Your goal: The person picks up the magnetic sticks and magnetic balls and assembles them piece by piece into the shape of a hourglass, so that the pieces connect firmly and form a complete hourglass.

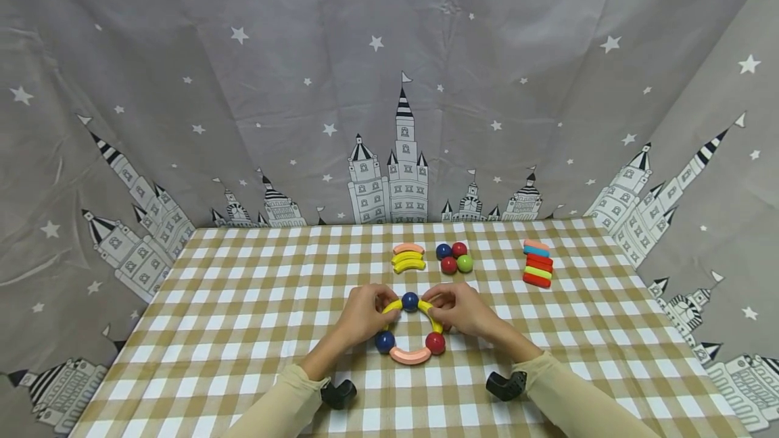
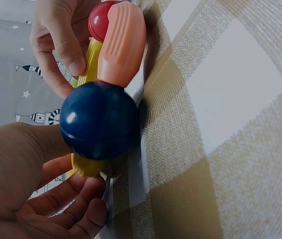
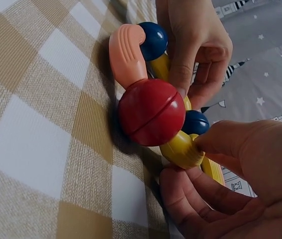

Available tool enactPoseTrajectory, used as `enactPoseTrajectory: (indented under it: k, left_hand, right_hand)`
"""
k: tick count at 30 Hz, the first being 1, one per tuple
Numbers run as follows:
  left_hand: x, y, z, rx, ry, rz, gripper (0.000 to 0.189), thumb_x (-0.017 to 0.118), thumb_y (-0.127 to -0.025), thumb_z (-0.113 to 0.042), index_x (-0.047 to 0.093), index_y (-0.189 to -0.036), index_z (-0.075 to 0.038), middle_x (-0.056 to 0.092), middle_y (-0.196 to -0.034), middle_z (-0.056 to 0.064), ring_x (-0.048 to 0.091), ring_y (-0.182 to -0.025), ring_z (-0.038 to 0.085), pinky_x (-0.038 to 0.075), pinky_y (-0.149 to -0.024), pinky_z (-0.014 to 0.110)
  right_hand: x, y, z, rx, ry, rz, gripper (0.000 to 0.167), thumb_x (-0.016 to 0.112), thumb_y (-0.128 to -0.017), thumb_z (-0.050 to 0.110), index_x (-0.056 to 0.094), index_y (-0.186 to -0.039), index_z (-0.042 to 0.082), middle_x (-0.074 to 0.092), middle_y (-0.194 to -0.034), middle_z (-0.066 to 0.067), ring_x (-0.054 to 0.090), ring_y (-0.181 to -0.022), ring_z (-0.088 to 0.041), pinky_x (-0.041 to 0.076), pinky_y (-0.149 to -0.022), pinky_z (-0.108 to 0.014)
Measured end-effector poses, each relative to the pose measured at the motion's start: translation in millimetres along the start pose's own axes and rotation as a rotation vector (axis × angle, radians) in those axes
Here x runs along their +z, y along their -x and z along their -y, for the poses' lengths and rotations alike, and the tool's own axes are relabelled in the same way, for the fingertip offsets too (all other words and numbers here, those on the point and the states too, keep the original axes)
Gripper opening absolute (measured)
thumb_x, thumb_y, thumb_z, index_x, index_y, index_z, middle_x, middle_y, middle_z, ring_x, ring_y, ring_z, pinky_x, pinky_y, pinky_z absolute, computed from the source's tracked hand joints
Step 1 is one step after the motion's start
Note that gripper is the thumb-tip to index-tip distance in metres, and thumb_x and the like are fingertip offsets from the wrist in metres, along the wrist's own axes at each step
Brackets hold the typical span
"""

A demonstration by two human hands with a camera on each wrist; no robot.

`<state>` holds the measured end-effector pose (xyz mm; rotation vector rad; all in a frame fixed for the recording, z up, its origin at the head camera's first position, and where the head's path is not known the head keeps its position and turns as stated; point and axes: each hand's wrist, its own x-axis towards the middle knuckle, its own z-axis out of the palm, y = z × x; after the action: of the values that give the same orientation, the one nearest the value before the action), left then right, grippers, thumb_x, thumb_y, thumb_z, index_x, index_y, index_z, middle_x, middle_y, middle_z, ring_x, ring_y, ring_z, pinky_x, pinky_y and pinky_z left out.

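On the checked cloth lies a closed ring of balls and curved sticks in front of the person. At its far end sits a blue ball (image 1: 410, 301), at the near left another blue ball (image 2: 100, 120), at the near right a red ball (image 3: 151, 112). A pink curved stick (image 1: 410, 356) joins the two near balls. The left hand (image 1: 363, 314) pinches the left yellow curved stick (image 1: 394, 305) between thumb and fingers. Gripped likewise by the right hand (image 1: 465, 311) is the right yellow curved stick (image 3: 183, 149). Fingers partly cover both yellow sticks.
Beyond the ring lie spare yellow curved sticks (image 1: 409, 265) with a pink one (image 1: 408, 249), and a cluster of several balls (image 1: 449, 264). Several short straight sticks (image 1: 538, 269) are lined up at the right. A grey castle-print curtain (image 1: 292, 120) stands behind the table.
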<state>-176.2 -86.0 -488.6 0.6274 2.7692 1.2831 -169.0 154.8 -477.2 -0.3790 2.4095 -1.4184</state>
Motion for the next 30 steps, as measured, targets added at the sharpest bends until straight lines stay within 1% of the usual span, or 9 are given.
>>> enactPoseTrajectory:
  k: [6, 10, 13, 15, 18, 23, 26, 28, 30]
  left_hand:
    - [-0.3, -0.5, -0.9, -0.011, 0.008, 0.013, 0.012, 0.083, -0.083, -0.005, 0.074, -0.092, -0.003, 0.063, -0.075, 0.001, 0.055, -0.068, 0.015, 0.042, -0.059, 0.023]
    - [0.1, -2.5, -0.1, 0.011, -0.005, 0.020, 0.019, 0.083, -0.083, -0.006, 0.073, -0.099, -0.003, 0.065, -0.079, 0.004, 0.056, -0.070, 0.016, 0.044, -0.061, 0.024]
    - [0.6, -5.5, 1.0, 0.043, -0.009, 0.035, 0.027, 0.083, -0.084, -0.007, 0.073, -0.109, -0.002, 0.070, -0.090, 0.007, 0.063, -0.077, 0.018, 0.050, -0.067, 0.028]
    - [1.3, -7.8, 1.6, 0.058, -0.003, 0.053, 0.031, 0.083, -0.086, -0.009, 0.073, -0.114, -0.002, 0.073, -0.100, 0.008, 0.068, -0.085, 0.020, 0.054, -0.073, 0.032]
    - [2.3, -11.1, 1.8, 0.067, 0.006, 0.085, 0.033, 0.083, -0.087, -0.012, 0.073, -0.118, -0.004, 0.074, -0.109, 0.008, 0.069, -0.093, 0.021, 0.055, -0.078, 0.035]
    - [2.4, -14.2, -0.5, 0.037, -0.003, 0.110, 0.031, 0.083, -0.088, -0.017, 0.076, -0.117, -0.010, 0.075, -0.109, 0.002, 0.064, -0.088, 0.016, 0.050, -0.073, 0.030]
    - [2.3, -15.0, -2.1, 0.017, -0.005, 0.118, 0.029, 0.083, -0.089, -0.018, 0.076, -0.117, -0.013, 0.075, -0.110, 0.001, 0.065, -0.091, 0.014, 0.051, -0.075, 0.030]
    - [2.4, -15.5, -3.3, 0.002, 0.004, 0.126, 0.029, 0.082, -0.089, -0.018, 0.076, -0.117, -0.014, 0.074, -0.112, 0.000, 0.066, -0.094, 0.014, 0.052, -0.078, 0.032]
    - [2.3, -16.0, -3.8, 0.003, 0.010, 0.129, 0.029, 0.082, -0.090, -0.017, 0.076, -0.117, -0.013, 0.074, -0.112, 0.001, 0.067, -0.095, 0.016, 0.053, -0.079, 0.034]
  right_hand:
    - [-0.5, -1.3, -1.0, -0.005, 0.025, 0.005, 0.022, 0.071, -0.093, 0.006, 0.073, -0.116, 0.006, 0.073, -0.093, -0.005, 0.063, -0.067, -0.016, 0.052, -0.059, -0.029]
    - [0.3, -0.4, -2.6, -0.017, 0.045, 0.023, 0.022, 0.070, -0.096, 0.009, 0.072, -0.118, 0.008, 0.074, -0.097, -0.005, 0.064, -0.071, -0.016, 0.053, -0.061, -0.028]
    - [-0.5, 4.2, -2.2, -0.040, 0.077, 0.045, 0.025, 0.071, -0.096, 0.013, 0.070, -0.121, 0.011, 0.073, -0.106, -0.006, 0.065, -0.081, -0.016, 0.055, -0.069, -0.030]
    - [-2.1, 8.7, -1.6, -0.059, 0.103, 0.063, 0.028, 0.072, -0.096, 0.016, 0.069, -0.123, 0.013, 0.071, -0.113, -0.006, 0.064, -0.087, -0.017, 0.054, -0.074, -0.032]
    - [-4.7, 15.3, -2.9, -0.105, 0.133, 0.092, 0.034, 0.075, -0.095, 0.019, 0.066, -0.127, 0.013, 0.069, -0.118, -0.007, 0.064, -0.089, -0.017, 0.054, -0.077, -0.031]
    - [-6.3, 25.1, -5.8, -0.181, 0.160, 0.161, 0.040, 0.080, -0.091, 0.025, 0.065, -0.126, 0.013, 0.062, -0.110, -0.007, 0.062, -0.087, -0.020, 0.053, -0.075, -0.027]
    - [-6.2, 30.2, -5.2, -0.180, 0.181, 0.202, 0.036, 0.084, -0.088, 0.029, 0.068, -0.119, 0.019, 0.056, -0.105, -0.005, 0.057, -0.091, -0.023, 0.050, -0.075, -0.027]
    - [-6.3, 32.2, -5.6, -0.166, 0.203, 0.214, 0.032, 0.084, -0.087, 0.031, 0.070, -0.115, 0.022, 0.055, -0.104, -0.002, 0.054, -0.093, -0.023, 0.048, -0.075, -0.029]
    - [-6.8, 32.2, -7.5, -0.177, 0.226, 0.217, 0.030, 0.083, -0.088, 0.032, 0.070, -0.114, 0.024, 0.056, -0.103, 0.001, 0.054, -0.093, -0.021, 0.047, -0.076, -0.029]
